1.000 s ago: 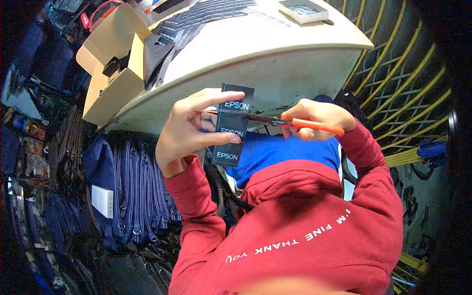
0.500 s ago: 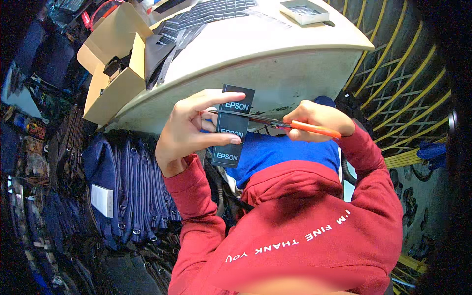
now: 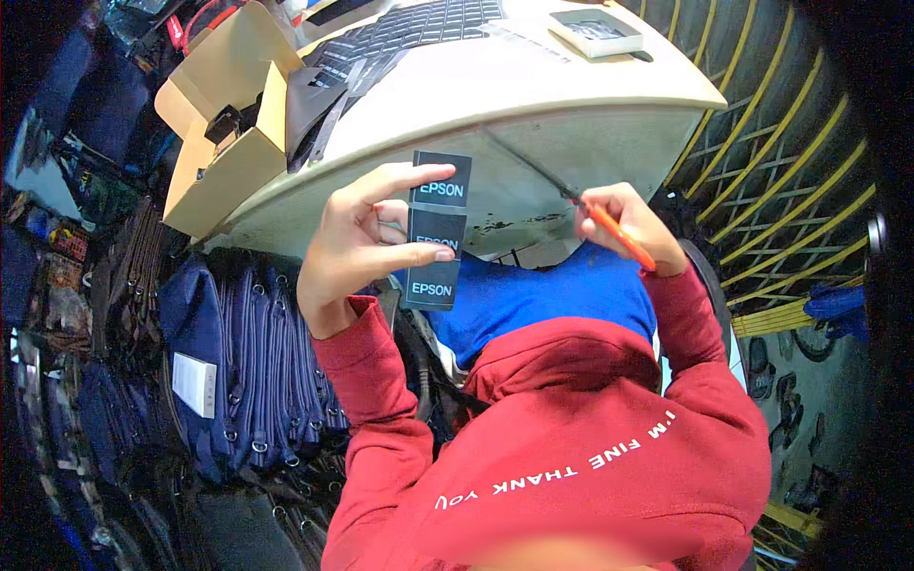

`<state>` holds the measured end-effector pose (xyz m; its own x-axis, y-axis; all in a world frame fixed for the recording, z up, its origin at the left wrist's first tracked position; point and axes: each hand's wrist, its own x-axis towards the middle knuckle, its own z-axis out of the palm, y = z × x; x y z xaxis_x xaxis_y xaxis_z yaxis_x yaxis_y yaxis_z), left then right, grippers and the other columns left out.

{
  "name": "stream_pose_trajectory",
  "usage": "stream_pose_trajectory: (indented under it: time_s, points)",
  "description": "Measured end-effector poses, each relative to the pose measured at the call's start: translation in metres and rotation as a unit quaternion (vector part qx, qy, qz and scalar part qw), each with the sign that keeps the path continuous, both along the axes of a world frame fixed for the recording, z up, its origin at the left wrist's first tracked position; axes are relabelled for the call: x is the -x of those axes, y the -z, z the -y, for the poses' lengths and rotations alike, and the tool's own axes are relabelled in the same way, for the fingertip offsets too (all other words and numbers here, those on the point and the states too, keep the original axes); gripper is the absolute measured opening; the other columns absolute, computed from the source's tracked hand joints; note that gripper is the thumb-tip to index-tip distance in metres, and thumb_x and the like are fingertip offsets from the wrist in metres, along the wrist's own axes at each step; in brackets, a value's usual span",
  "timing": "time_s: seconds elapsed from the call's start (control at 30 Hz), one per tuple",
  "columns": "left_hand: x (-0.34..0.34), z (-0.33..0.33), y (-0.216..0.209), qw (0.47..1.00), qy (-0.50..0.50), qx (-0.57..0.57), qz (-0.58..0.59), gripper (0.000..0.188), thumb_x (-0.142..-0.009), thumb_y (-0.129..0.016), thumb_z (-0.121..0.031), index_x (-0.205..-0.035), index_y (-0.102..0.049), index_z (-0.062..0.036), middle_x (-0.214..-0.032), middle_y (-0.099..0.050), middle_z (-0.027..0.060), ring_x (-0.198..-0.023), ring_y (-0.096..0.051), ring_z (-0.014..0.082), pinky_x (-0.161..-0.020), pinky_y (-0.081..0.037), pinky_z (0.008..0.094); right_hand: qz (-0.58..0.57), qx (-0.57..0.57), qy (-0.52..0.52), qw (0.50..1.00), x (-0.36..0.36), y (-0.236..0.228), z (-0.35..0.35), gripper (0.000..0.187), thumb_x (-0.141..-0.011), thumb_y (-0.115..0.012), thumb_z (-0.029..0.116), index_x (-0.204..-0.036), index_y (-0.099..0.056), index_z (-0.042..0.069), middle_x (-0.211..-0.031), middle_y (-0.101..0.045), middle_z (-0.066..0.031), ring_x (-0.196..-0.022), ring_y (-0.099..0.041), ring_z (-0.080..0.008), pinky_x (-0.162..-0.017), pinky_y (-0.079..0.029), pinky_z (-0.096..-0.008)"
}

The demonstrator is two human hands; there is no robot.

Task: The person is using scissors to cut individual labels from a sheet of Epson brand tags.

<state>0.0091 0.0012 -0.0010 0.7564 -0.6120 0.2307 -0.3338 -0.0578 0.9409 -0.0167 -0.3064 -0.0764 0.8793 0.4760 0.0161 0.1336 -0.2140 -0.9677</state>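
My left hand (image 3: 345, 243) pinches black labels with pale lettering between its thumb and fingers. The smaller upper label (image 3: 441, 173) lies under my index fingertip. Below it, a longer label strip (image 3: 433, 278) is pressed by my thumb, with a narrow gap between the two pieces. My right hand (image 3: 630, 224) is closed round the orange handle of a pair of scissors (image 3: 533, 166). Their dark blades point up and left, apart from the labels. Whether the blades are parted cannot be made out.
Beyond my hands stands a white table (image 3: 533, 81) with a curved edge. It bears an open cardboard box (image 3: 224, 157), a black panel with rows of dark rectangles (image 3: 409, 43) and a shallow tray (image 3: 598, 36). Dark blue bags (image 3: 252, 352) hang at left; a yellow lattice (image 3: 781, 181) stands at right.
The scissors have left the label strip, swinging up and away to the right. The strip, with the blades across it before, now shows a gap below its top label. My left hand shifted slightly left.
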Motion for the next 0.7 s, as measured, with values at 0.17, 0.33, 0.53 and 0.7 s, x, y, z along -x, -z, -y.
stream_pose_trajectory:
  time_s: [0.17, 0.33, 0.53, 0.7]
  points:
    - [-0.004, 0.024, 0.015, 0.997, 0.055, -0.046, 0.012, 0.058, -0.062, -0.078, 0.005, -0.117, -0.060, -0.0025, -0.107, -0.053, 0.0010, -0.063, -0.042, -0.0012, -0.050, -0.035, 0.0135, -0.019, -0.150, 0.131, 0.980, -0.001, -0.008, -0.031, 0.020, -0.081, -0.067, 0.025, -0.079, -0.060, 0.006, -0.065, -0.054, 0.0037, -0.057, -0.047, -0.0032, -0.050, -0.037, -0.0201]
    - [-0.005, 0.037, 0.017, 0.985, 0.093, -0.146, -0.002, 0.064, -0.060, -0.078, 0.009, -0.120, -0.056, 0.0012, -0.109, -0.055, 0.0034, -0.088, -0.058, 0.0074, -0.062, -0.047, 0.0158, 0.005, -0.207, 0.111, 0.972, -0.010, -0.018, -0.053, 0.013, -0.080, -0.067, 0.011, -0.084, -0.063, 0.000, -0.073, -0.061, -0.0017, -0.068, -0.056, -0.0075, -0.061, -0.046, -0.0226]
    - [-0.004, 0.039, 0.017, 0.991, 0.079, -0.097, 0.041, 0.056, -0.063, -0.079, 0.002, -0.115, -0.060, -0.0033, -0.112, -0.055, 0.0011, -0.057, -0.034, -0.0009, -0.047, -0.034, 0.0147, 0.102, -0.168, 0.120, 0.973, -0.046, -0.016, -0.022, 0.022, -0.083, -0.066, 0.022, -0.086, -0.063, 0.001, -0.074, -0.060, 0.0009, -0.065, -0.051, -0.0054, -0.058, -0.041, -0.0214]
    - [-0.004, 0.031, 0.017, 0.990, 0.081, -0.089, 0.079, 0.057, -0.064, -0.079, 0.002, -0.117, -0.058, -0.0039, -0.117, -0.054, 0.0017, -0.057, -0.033, -0.0010, -0.049, -0.033, 0.0135, 0.280, -0.101, 0.283, 0.912, -0.156, -0.027, 0.048, 0.018, -0.082, -0.065, 0.018, -0.086, -0.063, 0.001, -0.068, -0.056, 0.0008, -0.062, -0.049, -0.0060, -0.062, -0.042, -0.0218]
